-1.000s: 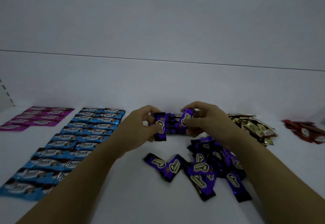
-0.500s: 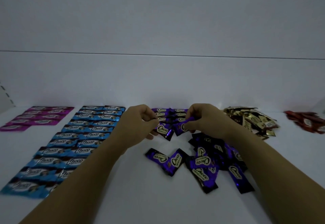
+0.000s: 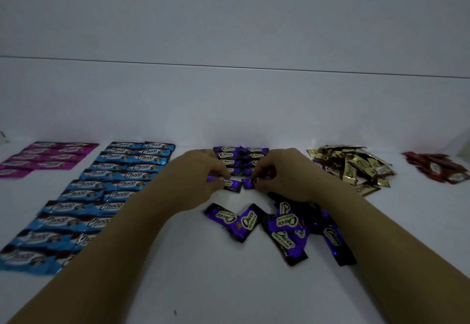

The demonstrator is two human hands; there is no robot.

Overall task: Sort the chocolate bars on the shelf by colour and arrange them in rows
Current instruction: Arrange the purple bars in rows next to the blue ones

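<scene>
Close to the near edge of the white shelf (image 3: 229, 285) a small dark speck (image 3: 175, 312) lies between the person's two bare forearms, which reach in from the bottom corners. A little further in, right of the middle, the loose purple bars (image 3: 287, 224) lie in an untidy heap at all angles, some overlapping, and the right forearm crosses over the heap's far side. Along the left side the blue bars (image 3: 101, 196) lie flat in a two-wide block that runs from the near left corner toward the back edge, each pair side by side and the pairs slightly overlapping. Beyond the loose heap, about mid-shelf, the left hand (image 3: 195, 173) pinches the first purple bar (image 3: 230, 183) with curled fingers, and the right hand (image 3: 282, 173), also curled, pinches the second purple bar (image 3: 248, 183) at its end. The two bars lie end to end with a narrow gap between them, low at the shelf; whether they touch it is not clear. Just behind the hands, the purple rows (image 3: 229, 156) are laid two wide up to the back edge, partly hidden by the knuckles. At the back left corner the pink bars (image 3: 48, 157) lie in neat rows. Toward the back right, the gold bars (image 3: 353, 168) sit in a jumbled pile, and the red bars (image 3: 440, 167) form a smaller pile at the far right end. The plain back wall (image 3: 229, 107) rises behind everything.
</scene>
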